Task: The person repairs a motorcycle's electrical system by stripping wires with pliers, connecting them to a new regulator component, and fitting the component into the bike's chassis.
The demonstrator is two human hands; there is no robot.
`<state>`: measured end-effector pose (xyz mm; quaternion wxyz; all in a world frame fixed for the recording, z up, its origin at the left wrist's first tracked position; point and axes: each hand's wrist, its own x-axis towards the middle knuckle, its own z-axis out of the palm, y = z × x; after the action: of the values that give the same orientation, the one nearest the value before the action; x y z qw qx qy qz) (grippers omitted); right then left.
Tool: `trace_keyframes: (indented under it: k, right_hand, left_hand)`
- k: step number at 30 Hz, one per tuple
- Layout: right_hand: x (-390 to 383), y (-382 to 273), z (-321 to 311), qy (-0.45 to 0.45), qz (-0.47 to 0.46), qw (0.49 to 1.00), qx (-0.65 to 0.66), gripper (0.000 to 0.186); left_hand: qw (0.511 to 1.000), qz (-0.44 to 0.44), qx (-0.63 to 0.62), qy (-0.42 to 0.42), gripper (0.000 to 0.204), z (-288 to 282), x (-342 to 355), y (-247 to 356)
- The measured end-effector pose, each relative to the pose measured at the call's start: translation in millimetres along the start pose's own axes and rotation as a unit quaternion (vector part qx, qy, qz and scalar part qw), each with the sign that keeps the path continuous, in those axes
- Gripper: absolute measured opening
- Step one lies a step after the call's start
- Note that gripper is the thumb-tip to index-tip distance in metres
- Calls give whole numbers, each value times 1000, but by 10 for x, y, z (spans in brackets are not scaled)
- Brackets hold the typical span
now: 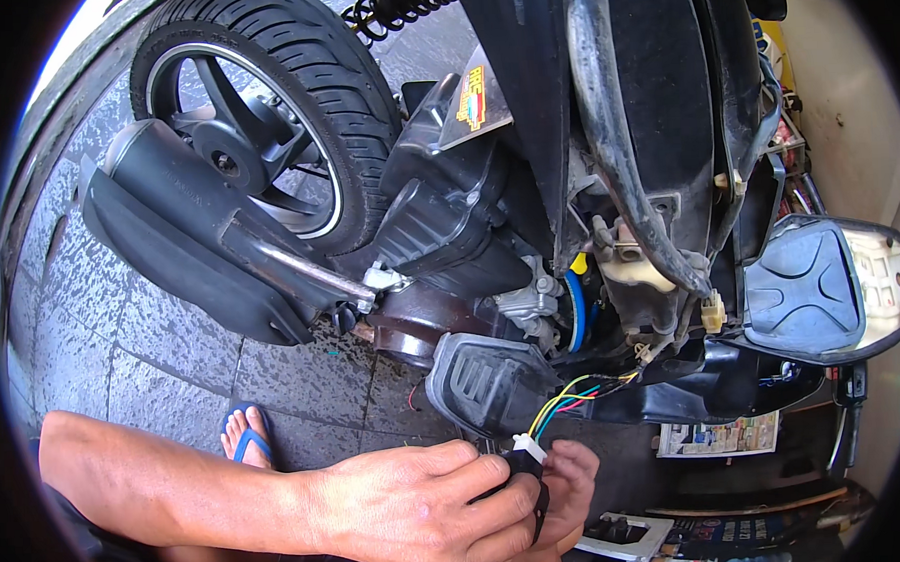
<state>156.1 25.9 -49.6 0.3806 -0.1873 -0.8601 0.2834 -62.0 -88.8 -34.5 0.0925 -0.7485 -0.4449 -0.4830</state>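
Reaching in from the lower left, my left hand (423,510) has its fingers closed round a small black box-shaped electrical part (521,465). A white plug connector (531,445) sits at the top of that part. Yellow, green, blue and red wires (563,398) run from the plug up to the scooter's body. My right hand (573,485) is at the part's other side, its fingers curled against it; some of its grip is hidden behind the left fingers. A black strap-like piece (542,511) hangs between the two hands.
The scooter's rear wheel (351,136) and black exhaust silencer (185,206) are at the upper left. Just above my hands is a black ribbed cover (488,384). A footrest pad (805,288) stands right. Beyond lie papers (718,438) and a white frame (626,537).
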Motion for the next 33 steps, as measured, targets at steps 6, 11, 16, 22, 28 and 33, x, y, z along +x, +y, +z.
trace_keyframes:
  k: [6,11,16,22,28,33]
  right_hand:
    - [-36,24,48,32,-57,994,-93,31]
    - [185,89,-105,34,29,998,43,46]
    - [298,203,-259,33,130,983,125,44]
    - [206,200,-372,-2,140,980,145,34]
    - [91,194,-675,-21,157,973,171,28]
    - [22,129,-913,-25,162,970,180,26]
  left_hand:
    - [997,-43,-60,30,29,-12,49,-24]
    - [949,-201,-212,117,37,157,171,-219]
    - [848,-393,-312,168,36,351,404,-394]
    - [779,-425,-420,189,32,401,494,-385]
    - [756,-521,-384,101,25,376,334,-258]
    - [796,-482,-335,146,28,390,373,-191]
